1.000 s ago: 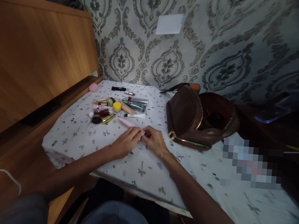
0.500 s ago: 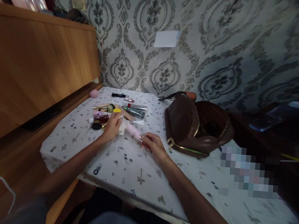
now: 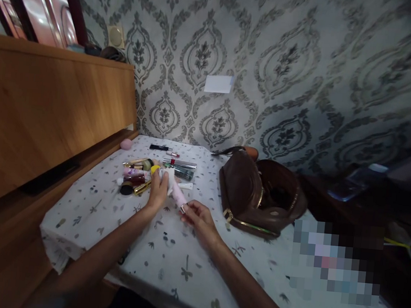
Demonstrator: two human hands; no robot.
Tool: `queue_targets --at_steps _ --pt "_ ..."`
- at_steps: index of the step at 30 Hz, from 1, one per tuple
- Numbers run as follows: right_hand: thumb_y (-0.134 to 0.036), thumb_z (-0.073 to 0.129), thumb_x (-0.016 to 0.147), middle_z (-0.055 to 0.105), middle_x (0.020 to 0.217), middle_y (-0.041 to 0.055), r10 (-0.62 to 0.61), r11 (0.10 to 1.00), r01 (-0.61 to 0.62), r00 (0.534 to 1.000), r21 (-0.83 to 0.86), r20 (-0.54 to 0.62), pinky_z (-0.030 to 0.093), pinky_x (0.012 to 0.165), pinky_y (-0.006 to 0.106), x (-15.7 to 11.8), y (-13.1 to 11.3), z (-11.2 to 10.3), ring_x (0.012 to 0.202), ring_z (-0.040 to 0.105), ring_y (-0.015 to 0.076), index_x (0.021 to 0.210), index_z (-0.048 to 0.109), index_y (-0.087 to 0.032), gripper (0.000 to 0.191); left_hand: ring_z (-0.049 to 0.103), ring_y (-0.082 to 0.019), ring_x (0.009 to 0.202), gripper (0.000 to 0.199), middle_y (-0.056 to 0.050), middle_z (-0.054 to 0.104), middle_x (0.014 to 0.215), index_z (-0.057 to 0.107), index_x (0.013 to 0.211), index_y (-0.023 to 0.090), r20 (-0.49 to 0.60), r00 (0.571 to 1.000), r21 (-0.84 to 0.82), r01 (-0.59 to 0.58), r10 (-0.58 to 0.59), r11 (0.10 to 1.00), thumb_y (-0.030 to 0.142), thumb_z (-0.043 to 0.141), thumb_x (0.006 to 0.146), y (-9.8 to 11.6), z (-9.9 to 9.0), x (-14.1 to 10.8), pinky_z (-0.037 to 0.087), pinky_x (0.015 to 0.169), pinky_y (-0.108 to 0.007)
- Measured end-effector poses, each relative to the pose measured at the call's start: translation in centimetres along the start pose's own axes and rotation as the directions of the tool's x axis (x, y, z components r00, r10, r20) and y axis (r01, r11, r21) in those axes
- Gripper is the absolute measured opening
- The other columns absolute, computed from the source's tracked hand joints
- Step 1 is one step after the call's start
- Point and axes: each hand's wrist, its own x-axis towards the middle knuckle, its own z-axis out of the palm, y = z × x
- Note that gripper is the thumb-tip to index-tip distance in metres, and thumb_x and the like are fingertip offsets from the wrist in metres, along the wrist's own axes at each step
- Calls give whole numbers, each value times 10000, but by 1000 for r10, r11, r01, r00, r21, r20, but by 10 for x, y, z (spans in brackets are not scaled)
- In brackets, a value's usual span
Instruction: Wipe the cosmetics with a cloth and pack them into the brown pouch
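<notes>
A pale pink tube (image 3: 179,196) with a shiny end is pinched at that end by my right hand (image 3: 198,220). My left hand (image 3: 159,188) is closed on a white wipe (image 3: 170,179), which lies against the tube's far end. Just behind and left of my hands lie several cosmetics: a dark red bottle (image 3: 137,180), a round black-lidded jar (image 3: 126,188), a gold tube (image 3: 142,188) and a dark green bottle (image 3: 183,172). A yellow round thing (image 3: 155,169) shows beside my left fingertips.
An unzipped brown leather bag (image 3: 248,196) stands to the right on the patterned tablecloth (image 3: 186,286). A pink sponge (image 3: 125,144) and a black tube (image 3: 159,147) lie toward the wall. A wooden cabinet (image 3: 59,103) borders the left side.
My view has tilted up, so the scene sits lower. The wipe has shifted with my left hand toward the tube's far end, and the tube now points more steeply away from me.
</notes>
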Motion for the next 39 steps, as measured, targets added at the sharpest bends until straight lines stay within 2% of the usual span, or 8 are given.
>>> queue_targets --at_steps 5,10,14,22,26,29,33,39 --pt "-615 759 682 605 574 -11 -43 999 44 998 -16 48 348 496 245 -4 -5 4 490 455 104 763 618 -190 455 673 -240 988 572 -95 705 1029 630 1054 191 80 985 -261 169 -153 950 702 554 809 11 11 -1 554 753 -320" --pt "-629 751 675 678 788 47 12 995 -19 997 95 77 357 490 242 -4 -11 4 540 506 113 819 642 -186 479 587 -139 504 614 -24 658 661 644 864 143 447 869 -350 389 -213 852 699 749 624 17 16 -27 408 397 -219" --pt "-633 761 658 628 730 23 11 990 -18 999 139 52 349 502 235 -1 -10 0 540 486 107 830 636 -188 493 493 -97 382 584 19 590 568 626 815 125 604 767 -252 439 -214 862 645 795 610 12 18 -45 382 367 -224" --pt "-527 690 734 482 613 -44 -151 934 145 988 -326 7 355 534 250 0 0 -2 554 454 125 742 507 -216 360 576 -83 586 488 37 624 667 613 813 157 302 935 -444 309 -184 841 501 867 579 17 13 -20 456 567 -191" --pt "-303 657 727 529 684 -22 -350 689 226 936 -689 -43 379 592 266 -5 5 -2 626 487 152 761 519 -226 161 593 -90 603 408 33 632 674 608 776 161 227 942 -538 333 -248 774 416 873 600 23 6 -8 483 627 -203" --pt "-260 653 710 569 770 5 -408 589 254 913 -767 -12 400 616 279 -7 7 -2 664 514 166 784 539 -227 140 587 -91 581 385 26 630 655 609 767 159 221 922 -559 386 -317 734 421 860 640 23 3 -4 486 616 -206" --pt "-335 676 754 599 818 16 -350 654 259 937 -711 20 418 611 286 -7 7 -1 661 525 166 922 597 -224 216 576 -87 548 384 31 625 622 614 767 160 230 905 -566 423 -357 707 481 814 702 20 1 0 487 587 -202" --pt "-491 645 811 593 766 0 -202 881 207 978 -425 58 441 620 284 -5 8 1 672 547 159 1121 616 -202 425 580 -83 528 391 25 627 605 590 735 170 236 890 -576 451 -390 681 477 826 681 20 -2 5 488 544 -189"
